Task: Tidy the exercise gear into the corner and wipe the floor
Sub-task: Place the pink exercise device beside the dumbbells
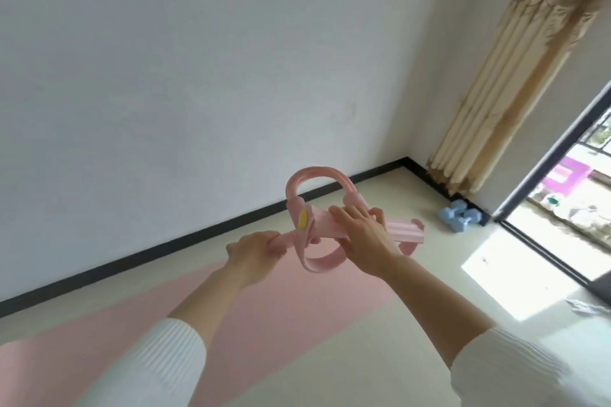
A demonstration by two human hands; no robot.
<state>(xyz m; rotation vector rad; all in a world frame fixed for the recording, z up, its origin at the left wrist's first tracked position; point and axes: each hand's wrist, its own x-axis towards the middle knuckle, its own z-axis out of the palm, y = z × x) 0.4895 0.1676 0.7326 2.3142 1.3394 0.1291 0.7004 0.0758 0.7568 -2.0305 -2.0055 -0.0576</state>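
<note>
The left hand [256,246] is closed in a fist round one end of a pink resistance exerciser [330,229], a tangle of ribbed foam bars, flat straps and rounded loops held up in the air in front of the person. The right hand [360,238] lies over the middle of the same foam bar, fingers stretched along its top and another digit showing on the far side, so it clasps the bar from above. Between the hands a strap with a yellow oval badge [302,219] crosses the bar. A rounded pink loop [317,172] arches above the hands, a second flat loop [325,260] hangs below them, and the ribbed bar end [406,232] sticks out past the right hand towards the corner. Both arms wear white ribbed sleeves [148,370] pushed up the forearms.

Below the hands a pale pink exercise mat [291,302] lies flat on the cream floor [380,360], running alongside the black skirting board [165,252] of the white wall [198,76]. In the corner, well apart from the hands, two light blue dumbbells [461,213] rest on the floor touching each other, just beside the foot of a beige patterned curtain [496,92]. To their right stands the dark frame of a glass door [555,142], with a bright sun patch [515,274] on the floor. Something small and crumpled [587,306] lies near the right edge; what it is cannot be told.
</note>
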